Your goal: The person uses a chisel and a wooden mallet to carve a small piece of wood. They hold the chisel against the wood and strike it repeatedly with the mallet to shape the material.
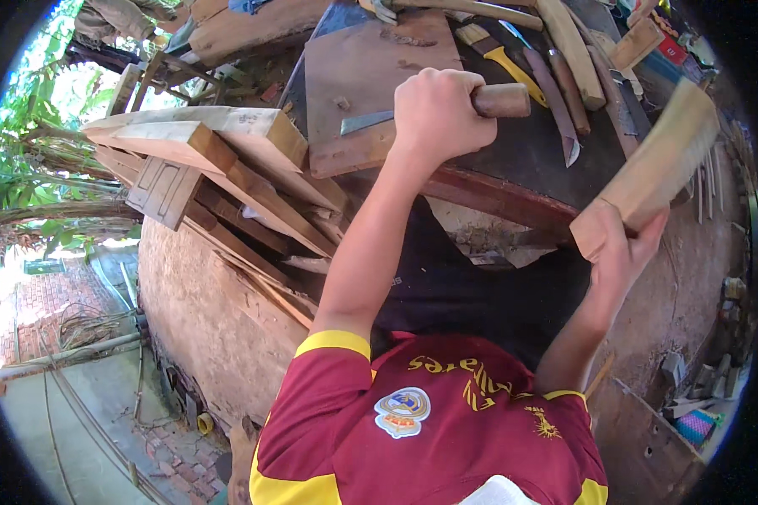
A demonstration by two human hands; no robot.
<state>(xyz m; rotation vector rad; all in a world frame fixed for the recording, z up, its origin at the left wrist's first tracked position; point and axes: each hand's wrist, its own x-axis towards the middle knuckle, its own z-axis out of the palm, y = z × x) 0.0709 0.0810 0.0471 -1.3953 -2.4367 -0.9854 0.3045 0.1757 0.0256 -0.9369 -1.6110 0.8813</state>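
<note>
My left hand [442,116] is wrapped round the wooden handle of a chisel [504,100]. The handle's butt sticks out to the right of the fist, and a flat grey blade points left, over a brown wooden board [341,63]. Off to the right, my right hand [621,244] grips a pale block of wood [657,160] near its lower end. That block slants up to the right, and its far end is smeared by motion. The two hands are well apart.
Beyond the board lie a yellow-handled brush [501,59], a knife with a dark handle [552,101] and a hammer [383,10]. Long timber beams [219,139] are stacked to the left. A small panelled wooden piece [164,192] leans against them. Another person's hand [642,10] shows at the upper right.
</note>
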